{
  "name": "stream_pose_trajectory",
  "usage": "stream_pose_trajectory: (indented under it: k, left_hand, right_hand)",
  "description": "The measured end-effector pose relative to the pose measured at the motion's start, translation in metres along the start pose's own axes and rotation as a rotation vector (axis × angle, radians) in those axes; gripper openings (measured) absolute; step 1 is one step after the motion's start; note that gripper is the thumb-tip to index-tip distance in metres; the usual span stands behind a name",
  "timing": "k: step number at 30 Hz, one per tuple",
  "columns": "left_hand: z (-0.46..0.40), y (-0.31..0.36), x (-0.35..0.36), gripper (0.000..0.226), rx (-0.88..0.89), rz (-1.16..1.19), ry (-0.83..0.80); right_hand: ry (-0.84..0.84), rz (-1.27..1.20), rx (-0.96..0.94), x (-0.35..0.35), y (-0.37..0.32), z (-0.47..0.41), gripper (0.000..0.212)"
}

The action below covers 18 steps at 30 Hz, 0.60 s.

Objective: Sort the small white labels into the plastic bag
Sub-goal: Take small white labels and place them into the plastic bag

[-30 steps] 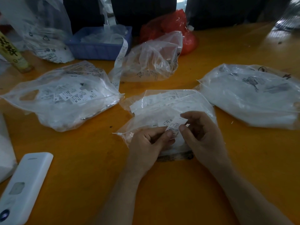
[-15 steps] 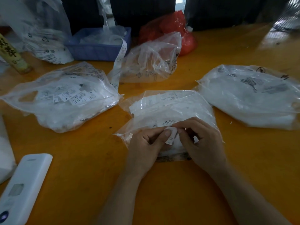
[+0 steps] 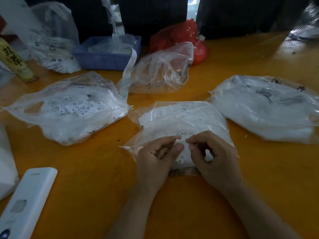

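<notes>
Pinching one small white label (image 3: 183, 149) between them, left hand (image 3: 156, 157) and right hand (image 3: 214, 161) grip it above the central plastic bag (image 3: 186, 123); bag lies flat on orange table (image 3: 89, 169), among other label-filled bags.

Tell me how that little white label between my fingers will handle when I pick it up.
The label, pinched by the left hand and right hand, looks thin and bends, so it is probably floppy and very light. Likely easy to drop or blow away.
</notes>
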<state>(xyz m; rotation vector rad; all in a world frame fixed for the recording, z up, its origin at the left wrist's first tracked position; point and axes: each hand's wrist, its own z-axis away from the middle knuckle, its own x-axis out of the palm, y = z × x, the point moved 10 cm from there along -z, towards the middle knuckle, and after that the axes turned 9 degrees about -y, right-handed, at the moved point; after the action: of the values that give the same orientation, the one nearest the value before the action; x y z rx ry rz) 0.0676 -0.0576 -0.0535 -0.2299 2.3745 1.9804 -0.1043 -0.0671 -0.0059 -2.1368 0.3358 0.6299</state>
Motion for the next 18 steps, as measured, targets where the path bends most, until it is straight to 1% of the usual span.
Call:
stream_pose_trajectory:
  k: [2, 5, 8, 11, 13, 15, 16, 18]
  left_hand:
    - [0.000, 0.001, -0.001, 0.022, 0.005, -0.008, 0.009]
    - [0.000, -0.002, -0.003, 0.022, -0.034, 0.008, 0.030]
    - [0.000, -0.005, -0.005, 0.019, -0.058, 0.010, 0.033]
    - [0.000, -0.002, -0.004, 0.022, -0.060, 0.000, 0.007]
    - [-0.001, -0.002, -0.005, 0.021, -0.061, 0.003, 0.009]
    - [-0.001, 0.000, -0.007, 0.025, -0.066, -0.012, 0.020]
    - [-0.001, 0.002, -0.008, 0.027, -0.068, -0.036, 0.025]
    - [-0.001, 0.013, -0.017, 0.023, -0.049, -0.116, 0.040]
  right_hand:
    - [-0.028, -0.041, -0.012, 0.003, -0.002, 0.000, 0.014]
    - [-0.099, -0.071, -0.003, 0.012, -0.003, -0.001, 0.013]
    - [-0.137, -0.067, 0.076, 0.018, 0.006, 0.000, 0.014]
    - [-0.075, -0.086, 0.121, 0.012, 0.012, 0.001, 0.016]
    - [-0.031, -0.114, 0.139, 0.008, 0.014, 0.002, 0.018]
    - [-0.004, -0.143, 0.169, 0.006, 0.017, 0.003, 0.020]
    - [0.010, -0.163, 0.192, 0.005, 0.020, 0.004, 0.021]
    - [0.053, -0.204, 0.225, 0.001, 0.025, 0.007, 0.022]
